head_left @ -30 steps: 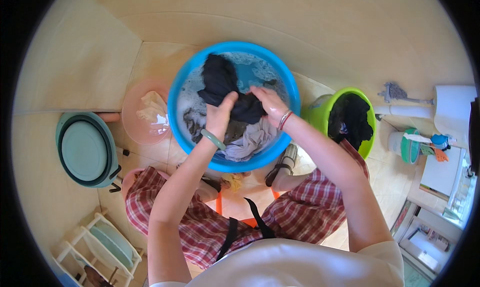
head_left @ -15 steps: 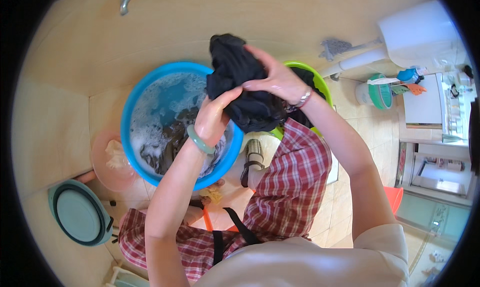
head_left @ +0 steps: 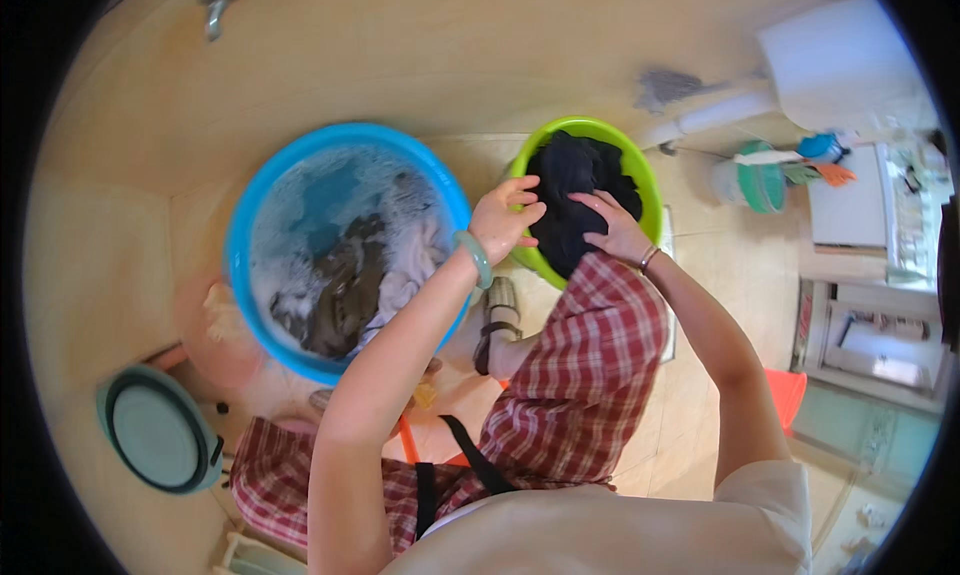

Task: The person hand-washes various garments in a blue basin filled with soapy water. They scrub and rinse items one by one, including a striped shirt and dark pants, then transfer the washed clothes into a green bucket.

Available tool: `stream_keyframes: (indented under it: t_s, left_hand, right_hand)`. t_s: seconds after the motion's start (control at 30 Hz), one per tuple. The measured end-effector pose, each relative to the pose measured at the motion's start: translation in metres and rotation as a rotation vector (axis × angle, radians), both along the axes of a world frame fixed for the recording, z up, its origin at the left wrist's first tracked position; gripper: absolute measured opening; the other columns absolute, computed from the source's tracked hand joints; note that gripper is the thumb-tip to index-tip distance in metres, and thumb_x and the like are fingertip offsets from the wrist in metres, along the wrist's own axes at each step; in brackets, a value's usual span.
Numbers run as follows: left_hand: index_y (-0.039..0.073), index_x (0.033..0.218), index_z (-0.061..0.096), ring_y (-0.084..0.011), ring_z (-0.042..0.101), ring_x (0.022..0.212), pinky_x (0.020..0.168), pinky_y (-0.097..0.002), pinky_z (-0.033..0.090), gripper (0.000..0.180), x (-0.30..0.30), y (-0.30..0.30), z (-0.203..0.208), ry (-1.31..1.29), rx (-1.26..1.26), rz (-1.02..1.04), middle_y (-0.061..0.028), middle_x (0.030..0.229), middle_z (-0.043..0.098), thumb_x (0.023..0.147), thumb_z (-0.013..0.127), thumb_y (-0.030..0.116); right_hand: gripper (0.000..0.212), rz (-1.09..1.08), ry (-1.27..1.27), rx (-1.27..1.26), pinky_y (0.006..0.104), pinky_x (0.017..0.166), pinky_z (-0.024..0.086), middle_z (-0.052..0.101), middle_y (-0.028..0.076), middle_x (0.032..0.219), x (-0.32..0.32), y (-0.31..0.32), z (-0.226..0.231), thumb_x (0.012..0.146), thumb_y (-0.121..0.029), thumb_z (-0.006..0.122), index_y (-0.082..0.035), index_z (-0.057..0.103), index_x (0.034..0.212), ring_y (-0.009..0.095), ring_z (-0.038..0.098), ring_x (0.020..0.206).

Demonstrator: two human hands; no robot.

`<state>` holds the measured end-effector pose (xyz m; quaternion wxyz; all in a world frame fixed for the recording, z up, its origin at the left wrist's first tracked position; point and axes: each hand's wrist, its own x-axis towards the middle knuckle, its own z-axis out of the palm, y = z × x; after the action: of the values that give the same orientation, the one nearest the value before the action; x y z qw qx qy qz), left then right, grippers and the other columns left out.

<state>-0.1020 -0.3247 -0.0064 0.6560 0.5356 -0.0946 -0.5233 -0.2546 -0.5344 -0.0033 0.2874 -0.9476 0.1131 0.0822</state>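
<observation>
Black clothes (head_left: 572, 210) lie in a heap inside a lime-green basin (head_left: 651, 180). My right hand (head_left: 618, 237) rests its spread fingertips on the near right part of the heap, open. Over the basin's left rim is my left hand (head_left: 503, 220), a pale green bangle on its wrist, fingers apart, with nothing held in it. To the left stands a large blue tub (head_left: 243, 255) of sudsy water. A dark brown garment (head_left: 347, 295) and a pale lilac-grey garment (head_left: 412, 275) lie partly under the suds there.
A pink basin (head_left: 195, 320) with a pale cloth and a folded grey-green basin (head_left: 155, 430) are at the left. A tap (head_left: 216, 5) sticks out of the wall. A toilet brush (head_left: 670, 90), a white pipe (head_left: 710, 115) and a green bucket (head_left: 762, 185) are at the right.
Both hands have moved right and down from between the tubs, carrying the bunched black garment into the green basin. They have let go of it, and their fingers have spread.
</observation>
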Motion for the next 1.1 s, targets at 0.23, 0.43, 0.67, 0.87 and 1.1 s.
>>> stream_keyframes:
  t_s: [0.23,0.43,0.67,0.87,1.1]
  left_hand:
    - [0.007,0.127,0.053,-0.0203,0.063,0.099,0.076,-0.0335,0.054,0.034,0.030,0.158,-0.111,0.055,0.242,0.338,-0.0103,0.115,0.062,0.095,0.056,0.016]
    - [0.007,0.125,0.055,-0.0196,0.063,0.099,0.077,-0.0307,0.053,0.030,-0.010,0.242,-0.198,-0.112,0.414,0.384,-0.0096,0.115,0.063,0.096,0.054,0.012]
    - [0.004,0.125,0.054,-0.0212,0.063,0.100,0.081,-0.0313,0.052,0.029,-0.018,0.258,-0.181,0.071,0.275,0.529,-0.0124,0.115,0.062,0.097,0.048,0.006]
    - [0.004,0.124,0.054,-0.0190,0.063,0.094,0.078,-0.0307,0.052,0.030,-0.009,0.263,-0.189,0.205,0.228,0.645,-0.0112,0.108,0.063,0.096,0.043,0.001]
    - [0.005,0.122,0.057,-0.0140,0.059,0.086,0.076,-0.0285,0.050,0.026,0.027,0.257,-0.172,0.016,0.226,0.550,-0.0072,0.107,0.064,0.098,0.048,0.010]
  right_hand:
    - [0.021,0.256,0.187,-0.761,0.0398,0.066,0.054,0.066,0.010,0.088,0.079,0.069,0.073,0.078,-0.025,0.068,-0.014,0.067,0.096,0.029,0.065,0.081]
    - [0.058,0.656,0.151,-0.094,0.0452,0.093,0.046,0.044,0.017,0.135,0.133,0.184,-0.052,0.071,-0.020,0.077,-0.015,0.056,0.124,0.039,0.050,0.116]
    - [0.042,0.526,0.062,-0.199,0.0428,0.083,0.049,0.055,0.018,0.115,0.128,0.220,-0.154,0.068,-0.011,0.074,-0.011,0.059,0.108,0.035,0.059,0.101]
    - [0.022,0.130,0.177,0.293,0.0346,0.062,0.047,0.057,0.014,0.073,0.160,0.244,-0.021,0.067,-0.003,0.065,-0.006,0.056,0.087,0.024,0.058,0.066]
    - [0.022,0.176,-0.123,0.524,0.0223,0.070,0.042,0.054,-0.001,0.080,0.156,0.264,0.104,0.066,0.000,0.061,-0.004,0.055,0.087,0.006,0.049,0.078]
